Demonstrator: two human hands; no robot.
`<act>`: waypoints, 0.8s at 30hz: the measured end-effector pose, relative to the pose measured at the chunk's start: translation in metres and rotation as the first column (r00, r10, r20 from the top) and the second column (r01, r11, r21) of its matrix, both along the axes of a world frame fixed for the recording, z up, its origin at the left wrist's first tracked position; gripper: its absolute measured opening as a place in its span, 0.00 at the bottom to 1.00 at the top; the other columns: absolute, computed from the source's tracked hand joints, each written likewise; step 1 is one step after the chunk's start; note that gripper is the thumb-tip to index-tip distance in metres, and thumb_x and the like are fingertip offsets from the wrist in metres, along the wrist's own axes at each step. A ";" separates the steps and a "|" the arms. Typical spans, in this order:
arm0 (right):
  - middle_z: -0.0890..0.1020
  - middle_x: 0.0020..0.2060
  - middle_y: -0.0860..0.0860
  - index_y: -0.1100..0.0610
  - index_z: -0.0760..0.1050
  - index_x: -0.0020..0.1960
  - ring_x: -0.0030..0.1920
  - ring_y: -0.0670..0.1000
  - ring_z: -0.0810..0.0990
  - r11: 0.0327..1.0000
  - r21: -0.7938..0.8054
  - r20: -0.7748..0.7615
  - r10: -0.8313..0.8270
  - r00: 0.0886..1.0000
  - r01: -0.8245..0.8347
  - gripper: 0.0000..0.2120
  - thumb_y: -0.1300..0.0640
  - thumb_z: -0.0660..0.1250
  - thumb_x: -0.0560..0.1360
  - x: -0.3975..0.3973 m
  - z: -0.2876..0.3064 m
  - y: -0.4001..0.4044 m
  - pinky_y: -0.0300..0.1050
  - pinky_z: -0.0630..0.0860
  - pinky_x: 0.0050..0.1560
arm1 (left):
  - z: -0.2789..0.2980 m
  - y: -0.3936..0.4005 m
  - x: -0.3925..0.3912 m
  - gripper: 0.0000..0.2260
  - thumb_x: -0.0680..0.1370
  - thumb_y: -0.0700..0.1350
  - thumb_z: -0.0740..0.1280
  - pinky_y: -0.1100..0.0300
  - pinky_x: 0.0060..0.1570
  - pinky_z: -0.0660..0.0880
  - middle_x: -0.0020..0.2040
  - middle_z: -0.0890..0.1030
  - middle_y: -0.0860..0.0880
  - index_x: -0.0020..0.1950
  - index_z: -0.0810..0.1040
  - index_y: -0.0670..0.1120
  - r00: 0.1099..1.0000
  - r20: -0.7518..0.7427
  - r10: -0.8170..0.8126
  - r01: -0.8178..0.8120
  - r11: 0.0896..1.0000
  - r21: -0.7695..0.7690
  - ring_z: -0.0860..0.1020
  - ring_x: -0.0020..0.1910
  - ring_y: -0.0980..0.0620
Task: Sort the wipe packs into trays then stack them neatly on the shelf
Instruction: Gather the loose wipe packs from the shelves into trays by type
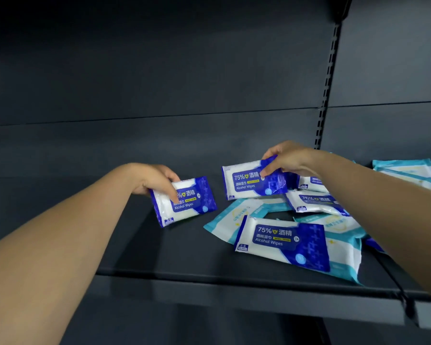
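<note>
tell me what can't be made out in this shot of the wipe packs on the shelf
Head view only:
- Blue pack behind the right hand: mostly hidden by the wrist, so its print is unreadable.
- Teal packs: largely covered by blue packs; their count is unclear.
- Teal pack at far right: cut off by the frame edge.
- Pack held by the left hand: the fingers cover part of its label.
- Trays: none in view.

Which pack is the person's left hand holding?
On the dark shelf, look left of the jumbled pile. The left hand grips a blue alcohol wipes pack by its white end. It alone sits apart from the heap, tilted.
</note>
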State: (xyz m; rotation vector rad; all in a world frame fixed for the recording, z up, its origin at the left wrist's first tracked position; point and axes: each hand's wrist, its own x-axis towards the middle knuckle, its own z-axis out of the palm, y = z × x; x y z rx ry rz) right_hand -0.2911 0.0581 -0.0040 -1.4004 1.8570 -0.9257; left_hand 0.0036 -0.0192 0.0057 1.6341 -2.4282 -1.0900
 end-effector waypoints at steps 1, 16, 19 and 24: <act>0.83 0.40 0.55 0.57 0.79 0.45 0.39 0.52 0.82 0.997 -0.059 0.046 -0.046 0.998 0.049 0.12 0.69 0.75 0.66 0.003 0.004 0.008 0.45 0.80 0.42 | 0.006 0.007 0.004 0.10 0.70 0.33 0.72 0.63 0.37 0.78 0.42 0.83 0.47 0.49 0.79 0.43 0.999 -0.040 0.029 -0.030 0.999 -0.026 0.82 0.40 0.52; 0.83 0.29 0.51 0.60 0.78 0.42 0.30 0.49 0.83 0.881 -0.389 0.361 -0.122 0.925 0.268 0.06 0.69 0.72 0.70 0.036 0.022 0.244 0.42 0.80 0.30 | 0.014 0.204 0.016 0.15 0.71 0.37 0.74 0.53 0.51 0.78 0.49 0.83 0.44 0.56 0.78 0.40 0.713 -0.667 0.217 -0.312 0.950 -0.024 0.82 0.47 0.48; 0.84 0.31 0.52 0.61 0.78 0.45 0.31 0.50 0.83 0.883 -0.364 0.423 -0.127 0.897 0.296 0.06 0.69 0.71 0.70 0.028 0.003 0.305 0.42 0.81 0.33 | -0.007 0.254 0.001 0.16 0.71 0.35 0.73 0.49 0.52 0.78 0.51 0.83 0.41 0.58 0.77 0.37 0.697 -0.676 0.240 -0.261 0.963 0.073 0.82 0.48 0.44; 0.85 0.39 0.56 0.62 0.79 0.45 0.35 0.52 0.84 0.899 -0.252 0.486 -0.202 0.850 0.358 0.06 0.68 0.72 0.69 0.003 -0.032 0.401 0.46 0.83 0.40 | -0.044 0.335 -0.038 0.17 0.73 0.29 0.68 0.51 0.45 0.80 0.47 0.82 0.42 0.60 0.75 0.38 0.638 -0.713 0.290 -0.123 0.953 0.277 0.82 0.41 0.48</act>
